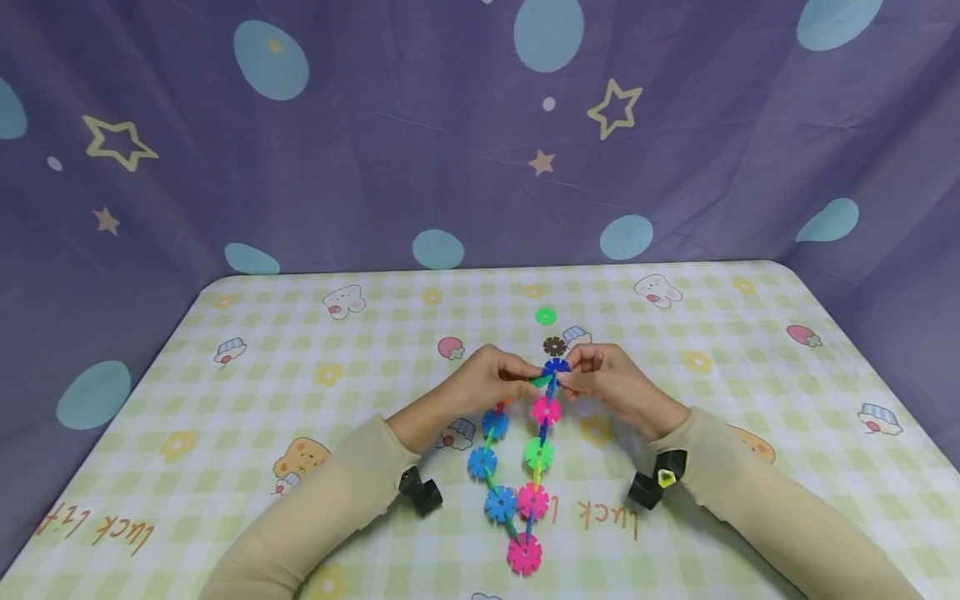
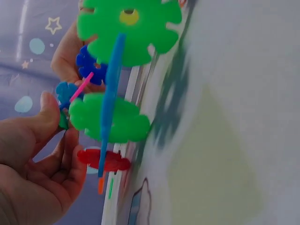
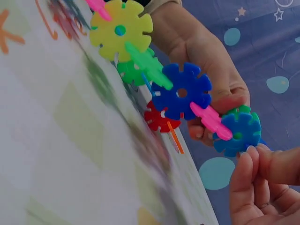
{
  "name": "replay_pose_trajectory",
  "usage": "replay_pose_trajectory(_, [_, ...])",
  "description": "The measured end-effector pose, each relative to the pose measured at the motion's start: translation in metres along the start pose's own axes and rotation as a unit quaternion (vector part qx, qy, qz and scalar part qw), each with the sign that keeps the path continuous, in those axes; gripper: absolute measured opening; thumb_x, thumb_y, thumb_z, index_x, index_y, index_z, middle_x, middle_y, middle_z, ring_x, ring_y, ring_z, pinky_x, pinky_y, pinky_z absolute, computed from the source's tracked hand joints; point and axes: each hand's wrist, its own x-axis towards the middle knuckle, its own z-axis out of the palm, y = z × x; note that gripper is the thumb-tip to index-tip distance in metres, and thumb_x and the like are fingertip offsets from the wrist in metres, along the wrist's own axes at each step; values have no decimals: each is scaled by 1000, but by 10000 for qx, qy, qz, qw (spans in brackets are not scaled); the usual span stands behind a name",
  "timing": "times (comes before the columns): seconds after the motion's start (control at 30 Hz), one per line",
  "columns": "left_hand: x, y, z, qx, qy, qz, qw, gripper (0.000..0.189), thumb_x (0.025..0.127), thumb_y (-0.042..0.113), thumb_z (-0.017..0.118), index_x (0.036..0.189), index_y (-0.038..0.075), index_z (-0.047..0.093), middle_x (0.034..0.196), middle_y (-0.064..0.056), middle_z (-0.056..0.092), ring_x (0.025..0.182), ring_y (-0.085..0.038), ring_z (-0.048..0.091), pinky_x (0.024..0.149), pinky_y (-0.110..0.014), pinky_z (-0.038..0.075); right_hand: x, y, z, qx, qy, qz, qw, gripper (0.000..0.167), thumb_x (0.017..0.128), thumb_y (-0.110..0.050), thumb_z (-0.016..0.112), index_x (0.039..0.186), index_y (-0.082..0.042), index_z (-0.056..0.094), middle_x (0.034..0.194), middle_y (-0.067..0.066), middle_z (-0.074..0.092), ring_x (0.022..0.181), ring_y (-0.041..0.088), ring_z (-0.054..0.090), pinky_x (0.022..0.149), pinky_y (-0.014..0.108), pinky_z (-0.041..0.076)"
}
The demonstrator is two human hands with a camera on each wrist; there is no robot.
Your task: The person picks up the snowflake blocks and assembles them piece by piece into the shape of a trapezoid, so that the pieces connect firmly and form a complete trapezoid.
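Note:
Both hands meet over the middle of the table at the upper end of a chain of slotted plastic discs. My left hand (image 1: 487, 379) pinches a green disc (image 1: 542, 381) between thumb and fingers. With thumb and fingertips, my right hand (image 1: 611, 383) grips a dark blue disc (image 1: 557, 367) right against it. A light blue disc (image 3: 237, 133) sits at this joint in the right wrist view. From there the chain runs down through a pink disc (image 1: 546, 410) and a green one, round a pink disc (image 1: 524, 554) at the bottom, and back up through several blue discs (image 1: 482, 462).
Beyond the hands, a loose brown disc (image 1: 554, 346) and a loose green disc (image 1: 546, 317) lie on the checked tablecloth (image 1: 225, 400). A purple curtain (image 1: 390, 150) hangs behind the table. Small black cameras (image 1: 422, 492) are strapped to both wrists.

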Motion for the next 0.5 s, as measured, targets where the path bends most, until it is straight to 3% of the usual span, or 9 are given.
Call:
replay_pose_trajectory(0.07, [0, 1, -2, 35, -91, 21, 10000, 26, 86, 3, 67, 110, -7, 66, 104, -20, 68, 49, -5, 41, 50, -19, 38, 0, 1, 1, -8, -39, 0, 10000, 16, 86, 6, 59, 76, -6, 57, 62, -1, 61, 58, 10, 58, 59, 27, 52])
replay_pose_trajectory(0.27, [-1, 2, -5, -22, -104, -178, 9998, 28, 86, 5, 68, 111, -6, 66, 111, -19, 66, 60, -7, 50, 56, -19, 42, 1, -2, 2, -73, -167, 46, 9998, 14, 87, 4, 59, 77, -6, 57, 64, 0, 61, 60, 10, 59, 62, 28, 53])
replay_pose_trajectory(0.4, [0, 1, -5, -105, -74, -460, 9989, 31, 84, 9, 71, 113, -2, 67, 111, -14, 67, 79, -8, 64, 67, -20, 51, 2, -3, -3, -216, -369, 131, 9990, 11, 88, 2, 58, 80, -6, 58, 68, 1, 61, 64, 10, 60, 65, 27, 53])
replay_pose_trajectory(0.5, [1, 0, -6, -123, -156, -568, 9982, 35, 82, 11, 74, 114, -1, 67, 111, -12, 68, 96, -12, 65, 78, -23, 53, 3, -1, -8, -212, -573, 196, 9979, 10, 89, 1, 58, 83, -6, 59, 71, 1, 62, 67, 10, 61, 68, 27, 54])
